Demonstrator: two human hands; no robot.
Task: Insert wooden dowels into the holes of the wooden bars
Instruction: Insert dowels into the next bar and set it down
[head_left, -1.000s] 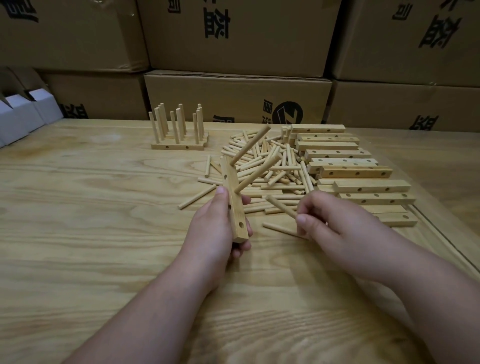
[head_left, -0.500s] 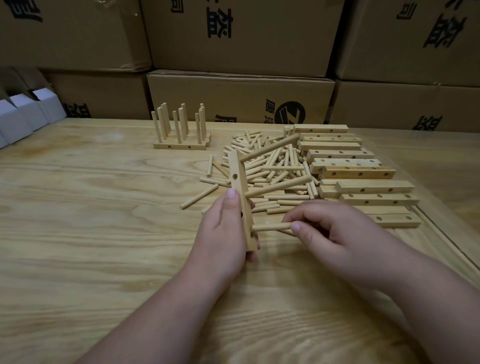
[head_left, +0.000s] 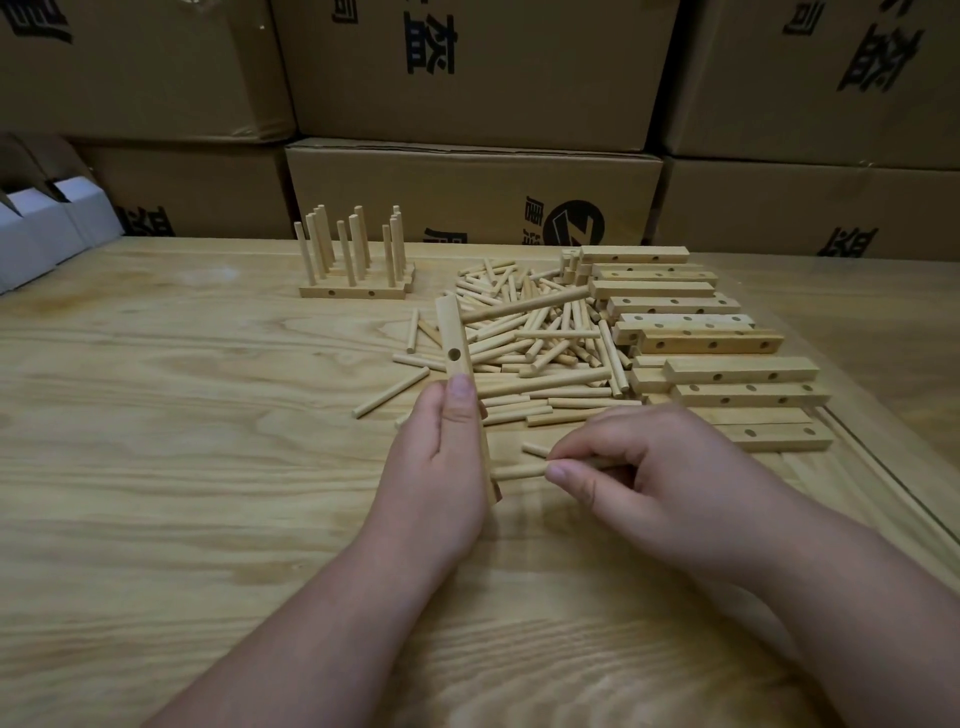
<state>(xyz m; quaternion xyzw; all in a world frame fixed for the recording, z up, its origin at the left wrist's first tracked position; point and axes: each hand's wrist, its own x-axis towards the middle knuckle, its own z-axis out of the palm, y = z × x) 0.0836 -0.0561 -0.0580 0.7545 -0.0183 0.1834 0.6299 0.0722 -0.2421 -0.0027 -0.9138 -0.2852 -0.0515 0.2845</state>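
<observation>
Bringing the third dowel (head_left: 519, 472) in from your right hand (head_left: 644, 470), which pinches it at thumb and forefinger, you now have its tip at, perhaps already inside, the lowest hole of the bar (head_left: 457, 345) your left hand (head_left: 441, 467) grips upright, two dowels already seated above.

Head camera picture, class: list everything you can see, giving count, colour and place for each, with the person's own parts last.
Table: one, pale wood, fills the foreground.
Cardboard boxes: several, brown, stacked behind the table.
White boxes: a few, far left.
Finished bars: a few, dowels upright, back centre.
Loose dowels: many, pale, heaped mid-table.
Empty bars: about ten, right of the heap.
Held bar: one, two dowels in.
Third dowel: one, at the bar's lower end.
Left hand: grips the bar.
Right hand: fingers pinch the dowel.
</observation>
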